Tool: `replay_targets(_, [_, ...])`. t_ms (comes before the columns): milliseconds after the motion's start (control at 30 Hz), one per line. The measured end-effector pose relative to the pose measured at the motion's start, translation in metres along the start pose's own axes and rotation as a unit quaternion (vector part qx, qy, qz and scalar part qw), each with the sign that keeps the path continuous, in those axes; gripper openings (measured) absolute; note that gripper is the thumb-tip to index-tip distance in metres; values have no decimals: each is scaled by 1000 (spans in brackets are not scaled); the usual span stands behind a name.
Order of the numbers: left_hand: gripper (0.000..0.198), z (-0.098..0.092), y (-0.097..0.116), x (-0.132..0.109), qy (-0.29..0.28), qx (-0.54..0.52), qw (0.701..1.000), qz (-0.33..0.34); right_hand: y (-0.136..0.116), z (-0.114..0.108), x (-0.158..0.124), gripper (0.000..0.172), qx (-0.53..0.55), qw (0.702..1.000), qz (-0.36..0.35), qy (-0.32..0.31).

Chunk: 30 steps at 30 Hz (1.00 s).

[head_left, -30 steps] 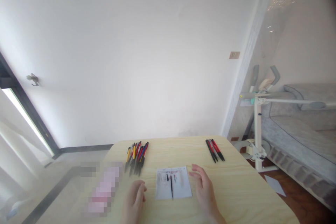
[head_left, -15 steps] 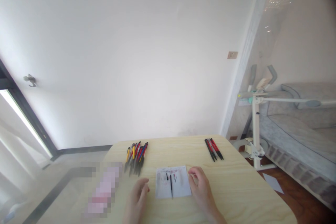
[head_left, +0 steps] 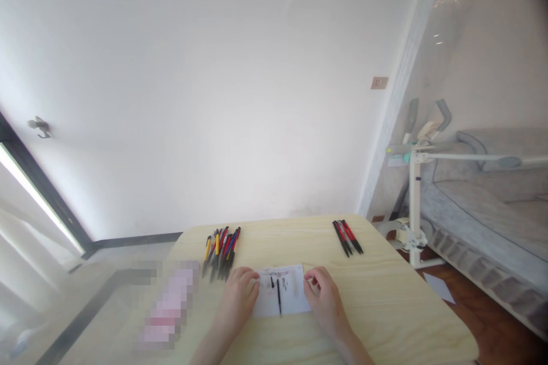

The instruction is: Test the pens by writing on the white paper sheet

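A white sheet of paper (head_left: 294, 299) with dark and reddish marks lies near the front middle of the wooden table (head_left: 385, 308). A thin black pen or refill (head_left: 279, 296) rests on it, with a small black piece (head_left: 272, 282) beside it. My left hand (head_left: 240, 296) is at the sheet's left edge, fingers curled together over it. At the right edge is my right hand (head_left: 322, 295), thumb and fingers curled in. Whether either pinches the paper is too small to tell.
Several pens (head_left: 220, 254) with yellow, red and blue barrels lie at the table's back left. More red and black pens (head_left: 347, 238) lie at the back right. Exercise equipment (head_left: 415, 199) and a grey sofa (head_left: 471, 199) stand beyond the table's right side.
My left hand has moved right and slightly up, from beside the paper to its left edge. My right hand has stayed at the right edge. The view has shifted slightly.
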<state>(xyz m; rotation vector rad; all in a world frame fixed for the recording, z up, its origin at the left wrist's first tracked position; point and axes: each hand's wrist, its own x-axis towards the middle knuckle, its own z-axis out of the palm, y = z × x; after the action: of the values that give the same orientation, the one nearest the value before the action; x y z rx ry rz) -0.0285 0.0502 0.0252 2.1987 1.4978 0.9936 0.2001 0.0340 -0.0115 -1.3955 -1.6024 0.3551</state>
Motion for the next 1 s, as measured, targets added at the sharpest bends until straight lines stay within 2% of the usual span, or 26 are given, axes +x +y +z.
replay_targets(267, [19, 6, -3, 14, -42, 83, 995, 44, -4, -1, 0, 9, -8, 1000, 10, -2])
replay_targets(433, [18, 6, 0, 14, -32, 67, 996, 49, -10, -2, 1, 9, -31, 999, 2, -6])
replay_targets(600, [17, 5, -1, 9, -16, 33, 998, 52, -30, 4, 7, 10, -75, 996, -17, -35])
replay_targets(700, [17, 3, -2, 3, 10, 16, 999, 27, -44, 13, 12, 11, -110, 992, -19, -61])
replay_targets(800, [17, 2, -4, -6, 35, 10, 999, -31, -53, 23, 17, 12, -152, 984, -20, -93])
replay_targets(900, [15, 2, -8, -14, 36, -1, 996, -85, -58, 30, 20, 12, -191, 974, -19, -120])
replay_targets(1000, [14, 3, -13, -20, 36, -20, 994, -105, -62, 35, 23, 12, -218, 967, -18, -129])
